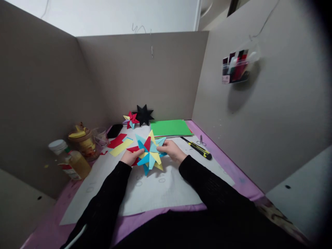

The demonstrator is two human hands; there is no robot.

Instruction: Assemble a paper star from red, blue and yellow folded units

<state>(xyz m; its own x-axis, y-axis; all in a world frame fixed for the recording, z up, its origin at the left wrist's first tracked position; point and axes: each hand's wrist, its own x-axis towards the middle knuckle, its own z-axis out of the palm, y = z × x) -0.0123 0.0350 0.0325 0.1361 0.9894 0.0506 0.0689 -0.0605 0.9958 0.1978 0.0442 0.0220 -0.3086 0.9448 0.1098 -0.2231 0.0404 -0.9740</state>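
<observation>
A folded paper star [149,152] in blue, yellow and red is held up over the white sheet [166,197]. My left hand [131,157] pinches its left side, with the thumb on the front face near a red point. On the other side my right hand [172,150] grips a light blue point between thumb and fingers. The fingers behind the star are partly hidden. Left of the star lie red paper pieces [118,140] and a yellow paper strip [121,148].
Behind stand a small multicoloured star [130,120], a black star [144,114] and green paper [171,128]. At right are a utility knife [199,150] and scissors [201,141]. A bottle [71,162], a brown-yellow container [81,140] and a clear cup [100,136] stand left. Panels enclose three sides.
</observation>
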